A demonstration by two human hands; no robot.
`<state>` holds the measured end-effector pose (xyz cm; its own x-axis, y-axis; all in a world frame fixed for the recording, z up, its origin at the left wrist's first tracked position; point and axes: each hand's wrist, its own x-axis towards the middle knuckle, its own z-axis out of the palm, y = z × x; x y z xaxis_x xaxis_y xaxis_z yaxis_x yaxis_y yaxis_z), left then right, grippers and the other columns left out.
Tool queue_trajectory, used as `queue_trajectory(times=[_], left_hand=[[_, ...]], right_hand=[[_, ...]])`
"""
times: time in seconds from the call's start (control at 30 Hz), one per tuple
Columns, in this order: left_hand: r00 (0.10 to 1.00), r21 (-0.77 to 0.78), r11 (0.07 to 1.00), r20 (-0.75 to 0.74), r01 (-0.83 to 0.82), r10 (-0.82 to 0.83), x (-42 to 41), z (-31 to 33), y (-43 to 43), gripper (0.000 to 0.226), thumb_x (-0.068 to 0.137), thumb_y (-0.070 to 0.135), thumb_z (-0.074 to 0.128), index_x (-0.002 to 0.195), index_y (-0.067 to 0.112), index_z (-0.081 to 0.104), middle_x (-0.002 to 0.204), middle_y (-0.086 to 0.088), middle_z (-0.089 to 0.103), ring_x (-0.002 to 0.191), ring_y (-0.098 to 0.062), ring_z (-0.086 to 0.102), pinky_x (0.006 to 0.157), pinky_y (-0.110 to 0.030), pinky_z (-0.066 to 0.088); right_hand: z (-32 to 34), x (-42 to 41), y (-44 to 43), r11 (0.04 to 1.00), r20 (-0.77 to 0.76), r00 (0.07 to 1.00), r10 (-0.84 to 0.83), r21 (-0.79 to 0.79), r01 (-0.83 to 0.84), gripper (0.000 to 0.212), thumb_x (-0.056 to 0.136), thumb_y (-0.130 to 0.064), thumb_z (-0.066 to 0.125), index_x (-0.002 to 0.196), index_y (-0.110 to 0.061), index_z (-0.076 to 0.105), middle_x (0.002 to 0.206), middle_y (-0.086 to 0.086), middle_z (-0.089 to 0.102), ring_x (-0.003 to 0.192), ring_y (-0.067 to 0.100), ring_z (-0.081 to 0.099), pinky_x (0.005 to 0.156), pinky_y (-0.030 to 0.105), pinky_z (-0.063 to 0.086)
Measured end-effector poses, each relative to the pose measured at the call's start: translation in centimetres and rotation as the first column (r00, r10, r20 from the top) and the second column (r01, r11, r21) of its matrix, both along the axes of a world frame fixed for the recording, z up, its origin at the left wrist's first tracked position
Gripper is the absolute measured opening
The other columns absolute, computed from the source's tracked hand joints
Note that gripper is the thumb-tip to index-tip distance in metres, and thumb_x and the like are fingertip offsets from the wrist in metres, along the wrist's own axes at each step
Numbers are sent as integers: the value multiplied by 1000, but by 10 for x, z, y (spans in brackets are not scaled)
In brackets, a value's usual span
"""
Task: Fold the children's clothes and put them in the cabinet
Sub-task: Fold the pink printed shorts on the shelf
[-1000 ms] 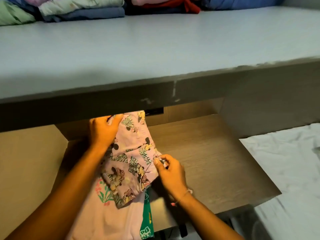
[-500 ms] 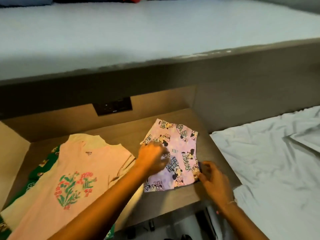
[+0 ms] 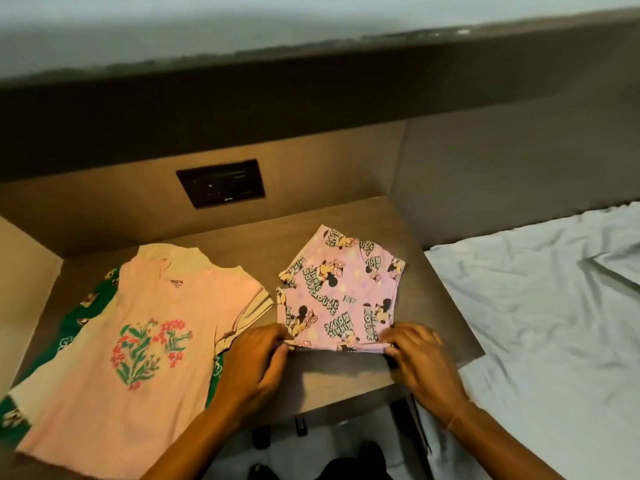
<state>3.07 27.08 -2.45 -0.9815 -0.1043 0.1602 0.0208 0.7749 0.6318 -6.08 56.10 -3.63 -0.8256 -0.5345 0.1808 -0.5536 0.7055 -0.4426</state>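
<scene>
- Head view: pink printed shorts (image 3: pixel 341 292) are lying flat on the desk (image 3: pixel 446 303), extending far from both hands.
- Left hand (image 3: pixel 258 367) and right hand (image 3: pixel 420 358) are pinching the near hem's corners, equally close.

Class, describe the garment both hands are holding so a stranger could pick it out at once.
Start at the wooden shelf under the dark socket panel. Two garments lie on top; take the right-hand one, beside the white sheet. It is the lilac cartoon-mouse piece, unlike the peach flowered T-shirt.
</scene>
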Motion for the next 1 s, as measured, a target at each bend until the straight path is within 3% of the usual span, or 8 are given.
queue_trajectory(times=[0.1, 0.2, 0.3, 0.4, 0.5, 0.6, 0.73, 1.0], left_hand=[[997, 319, 945, -5, -74, 80, -1, 22, 3, 19, 92, 47, 45, 92, 34, 60, 85, 16, 67, 80, -11, 65, 64, -26, 53], [998, 372, 926, 19, -70, 68, -36, 43, 2, 19, 91, 46, 55, 90, 29, 64, 83, 11, 69, 79, -8, 67, 64, -21, 54], [974, 399, 905, 220, -145, 58, -94, 45, -5, 10, 90, 32, 66, 96, 24, 65, 90, 3, 71, 86, -14, 69, 70, -28, 57], [948, 236, 965, 315, -117, 38, -148, 40, 3, 24, 88, 34, 68, 109, 22, 62, 99, -4, 71, 92, -22, 68, 77, -38, 57], [950, -78, 997, 309, -11, 35, -173, 37, 25, 42, 92, 34, 63, 129, 21, 51, 121, -5, 66, 109, -22, 60, 92, -40, 51], [989, -396, 915, 93, -73, 119, -138, 24, 47, 41, 92, 45, 53, 128, 25, 50, 123, -1, 60, 108, -20, 52, 85, -33, 41], [973, -384, 920, 172, -76, 152, -50, -11, 73, 49, 88, 61, 32, 119, 31, 55, 121, 4, 59, 107, -18, 51, 85, -36, 38], [965, -395, 887, 194, 240, -175, -99, -14, 24, 41, 87, 30, 68, 127, 29, 60, 138, 3, 55, 135, -21, 38, 112, -39, 30]], right_hand=[[14, 15, 7, 973, 226, 974, -21, -221, 72, 24, 96, -47, 43, 102, -35, 62, 94, -15, 65, 91, 2, 59, 77, 25, 48], [25, 7, 4, 928, 297, 949, -105, -315, 200, 19, 93, -44, 54, 101, -32, 66, 91, -11, 70, 85, 4, 65, 73, 29, 53], [31, -13, -3, 911, 321, 915, -244, -249, 330, 20, 90, -41, 59, 96, -26, 70, 85, -7, 74, 74, 5, 67, 63, 35, 57], [31, -33, -8, 919, 289, 883, -369, -30, 393, 23, 91, -44, 58, 100, -26, 69, 91, -4, 75, 73, 9, 66, 60, 30, 56], [27, -43, -10, 889, 183, 871, -456, 147, 434, 32, 89, -42, 60, 118, -27, 63, 114, 2, 69, 102, 24, 62, 79, 35, 55], [19, -40, -8, 941, 127, 933, -337, 47, 334, 39, 89, -44, 59, 124, -27, 59, 123, 0, 64, 110, 22, 54, 84, 33, 48], [1, -24, -1, 985, 140, 988, -72, 167, 48, 43, 92, -52, 49, 129, -33, 57, 135, -7, 55, 119, 16, 44, 93, 34, 45], [3, -3, 4, 984, 205, 969, 141, 82, -161, 53, 87, -67, 44, 127, -37, 58, 113, -16, 57, 106, 4, 45, 89, 31, 45]])
